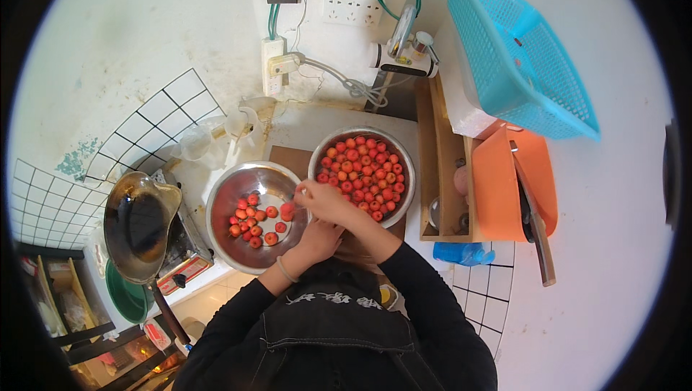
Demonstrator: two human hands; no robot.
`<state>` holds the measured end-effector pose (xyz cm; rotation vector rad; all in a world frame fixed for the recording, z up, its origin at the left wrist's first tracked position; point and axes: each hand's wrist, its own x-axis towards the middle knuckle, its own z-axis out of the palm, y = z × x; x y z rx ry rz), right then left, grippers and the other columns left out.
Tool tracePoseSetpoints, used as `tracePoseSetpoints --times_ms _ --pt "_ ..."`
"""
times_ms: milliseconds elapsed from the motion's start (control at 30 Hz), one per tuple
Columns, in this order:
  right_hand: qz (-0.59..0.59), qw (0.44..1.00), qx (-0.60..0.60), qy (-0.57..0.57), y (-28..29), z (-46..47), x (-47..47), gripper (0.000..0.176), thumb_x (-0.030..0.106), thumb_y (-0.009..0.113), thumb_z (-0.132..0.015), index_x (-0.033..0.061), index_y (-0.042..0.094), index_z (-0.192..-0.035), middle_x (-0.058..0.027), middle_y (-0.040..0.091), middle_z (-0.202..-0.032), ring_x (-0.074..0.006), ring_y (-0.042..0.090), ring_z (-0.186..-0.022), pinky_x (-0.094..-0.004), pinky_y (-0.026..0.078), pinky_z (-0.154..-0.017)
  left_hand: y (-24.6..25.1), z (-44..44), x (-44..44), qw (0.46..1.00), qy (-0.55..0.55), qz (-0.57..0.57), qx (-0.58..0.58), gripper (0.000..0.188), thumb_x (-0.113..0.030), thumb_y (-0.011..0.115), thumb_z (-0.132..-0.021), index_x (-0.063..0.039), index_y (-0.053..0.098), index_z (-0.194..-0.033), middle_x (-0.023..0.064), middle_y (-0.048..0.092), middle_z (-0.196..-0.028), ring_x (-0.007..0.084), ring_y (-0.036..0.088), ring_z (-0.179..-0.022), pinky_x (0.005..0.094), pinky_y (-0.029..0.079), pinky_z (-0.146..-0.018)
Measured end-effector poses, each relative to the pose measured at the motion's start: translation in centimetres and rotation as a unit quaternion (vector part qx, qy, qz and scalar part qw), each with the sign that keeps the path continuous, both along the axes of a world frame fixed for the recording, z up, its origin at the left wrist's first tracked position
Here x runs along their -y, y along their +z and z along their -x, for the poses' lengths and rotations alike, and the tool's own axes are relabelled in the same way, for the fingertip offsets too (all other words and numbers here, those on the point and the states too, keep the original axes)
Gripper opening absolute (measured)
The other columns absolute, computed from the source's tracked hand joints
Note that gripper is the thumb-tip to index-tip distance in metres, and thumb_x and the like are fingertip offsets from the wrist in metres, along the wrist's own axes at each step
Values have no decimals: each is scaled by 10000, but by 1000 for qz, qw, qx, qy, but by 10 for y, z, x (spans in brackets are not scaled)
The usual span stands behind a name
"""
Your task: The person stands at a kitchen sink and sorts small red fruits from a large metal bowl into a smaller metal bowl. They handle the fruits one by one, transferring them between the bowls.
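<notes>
Two stainless steel bowls stand side by side. The left bowl [216, 229] has several small red fruits, like crab apples [255, 242], on its bottom; the right bowl [409, 196] is well filled with the same fruit. My right hand [324, 202] reaches left across the gap between the bowls, its fingers bent close together over the left bowl's right rim. A blurred red fruit [287, 211] shows just left of those fingertips. Below, my left hand [319, 239] lies at the left bowl's lower right rim, partly under my right wrist; whether it holds anything is hidden.
At left, a blackened wok [138, 229] rests over a portable stove [186, 253], with clear plastic jugs [197, 142] behind. Wooden shelving [446, 196] borders the right, beside an orange holder [494, 191] with a cleaver. A tap [403, 34] and cables are at the back.
</notes>
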<state>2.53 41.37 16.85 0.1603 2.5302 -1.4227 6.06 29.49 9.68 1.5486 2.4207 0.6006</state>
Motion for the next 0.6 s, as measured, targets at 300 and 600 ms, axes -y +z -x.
tracePoseSetpoints --times_ms 300,600 --pt "-321 938 72 -108 -91 54 -118 319 104 558 -857 81 594 -1173 -162 499 -1306 -395 567 -1102 -477 496 -893 20 4 -3 1000 -13 -19 -20 493 -199 696 -760 -80 579 -1223 132 520 -1157 312 472 -1187 509 298 -1099" --pt "-331 933 137 35 -106 45 -117 395 169 563 -868 132 572 -1261 -141 649 -1134 -359 636 -1007 -457 506 -869 20 4 -3 1000 -16 -6 -20 521 -191 705 -761 -89 557 -1250 117 513 -1170 304 471 -1172 504 295 -1105"
